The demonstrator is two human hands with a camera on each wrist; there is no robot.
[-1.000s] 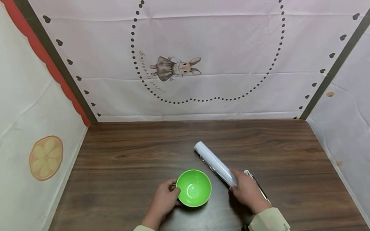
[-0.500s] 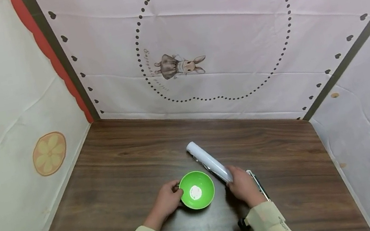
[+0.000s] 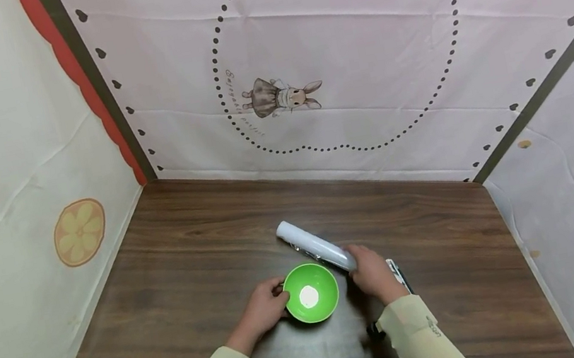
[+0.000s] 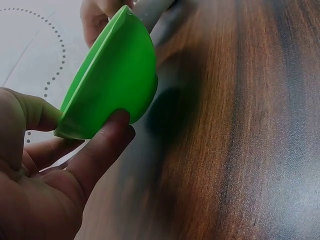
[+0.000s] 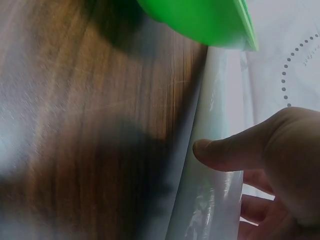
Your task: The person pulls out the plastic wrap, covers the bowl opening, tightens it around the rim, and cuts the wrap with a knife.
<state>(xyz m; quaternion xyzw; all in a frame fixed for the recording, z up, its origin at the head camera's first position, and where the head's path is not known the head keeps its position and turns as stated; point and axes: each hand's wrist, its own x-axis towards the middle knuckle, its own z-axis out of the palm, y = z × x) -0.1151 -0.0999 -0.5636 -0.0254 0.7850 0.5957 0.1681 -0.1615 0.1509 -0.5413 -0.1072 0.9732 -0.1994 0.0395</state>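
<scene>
My left hand [image 3: 260, 311] pinches a green bowl [image 3: 311, 293] by its left rim. The thumb is at the rim and the fingers are beneath, as the left wrist view shows. The bowl [image 4: 112, 82] is raised off the table, its shadow apart from its base. To its right, my right hand [image 3: 371, 273] grips the near end of a shiny whitish roll, which looks like cling film [image 3: 313, 245]. The thumb lies across the roll [image 5: 212, 110] and the other fingers are behind it. The roll slants away to the far left, beyond the bowl.
A thin, light-and-dark object [image 3: 399, 274] lies just right of my right hand, partly hidden; its kind is unclear. The brown wooden table [image 3: 188, 241] meets printed cloth walls [image 3: 359, 64] at the back and both sides.
The roll has turned, its far end swinging left, and my right hand has moved slightly forward with it. The bowl and left hand have shifted a little right in view, as has the background.
</scene>
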